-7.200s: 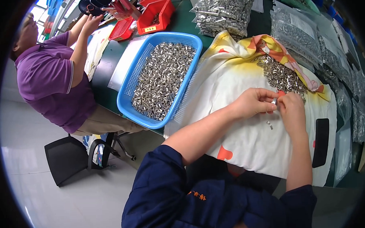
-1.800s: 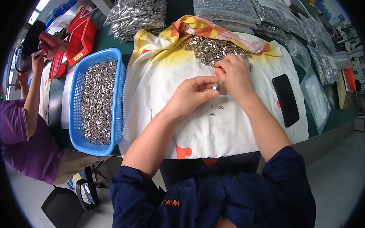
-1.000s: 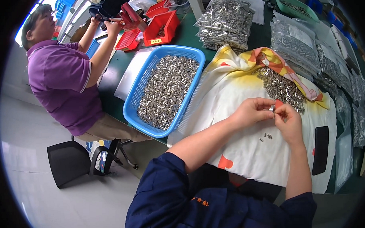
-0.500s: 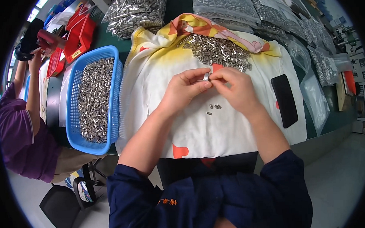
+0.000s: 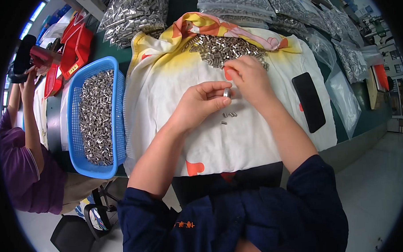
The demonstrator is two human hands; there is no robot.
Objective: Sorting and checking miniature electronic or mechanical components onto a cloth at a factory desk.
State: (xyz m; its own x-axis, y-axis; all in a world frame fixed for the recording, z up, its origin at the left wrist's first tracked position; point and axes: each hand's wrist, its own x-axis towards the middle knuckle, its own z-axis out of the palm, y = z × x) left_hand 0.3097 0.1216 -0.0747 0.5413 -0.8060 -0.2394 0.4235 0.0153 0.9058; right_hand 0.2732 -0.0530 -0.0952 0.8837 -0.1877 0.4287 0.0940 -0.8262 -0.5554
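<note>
Between the thumb and fingers of my left hand (image 5: pixel 200 103) is a small shiny metal ring (image 5: pixel 227 93), held above a white cloth (image 5: pixel 158 89). Farther off and to the right, my right hand (image 5: pixel 253 82) is at the near edge of a heap of small metal cylinders (image 5: pixel 227 46). Its fingers are bent together; anything between the tips is hidden. Several loose metal cylinders (image 5: pixel 232 114) lie on the cloth just below the ring.
At left stands a blue basket (image 5: pixel 117 106) full of metal cylinders. A black phone (image 5: pixel 309 102) lies on the cloth at right. Bags of metal parts (image 5: pixel 235 7) line the back. Red bins (image 5: pixel 77 50) and another person in a purple sleeve (image 5: pixel 20 161) are at far left.
My right hand has left the ring and moved away toward the heap. My left hand still holds the ring. The whole view has shifted slightly.
</note>
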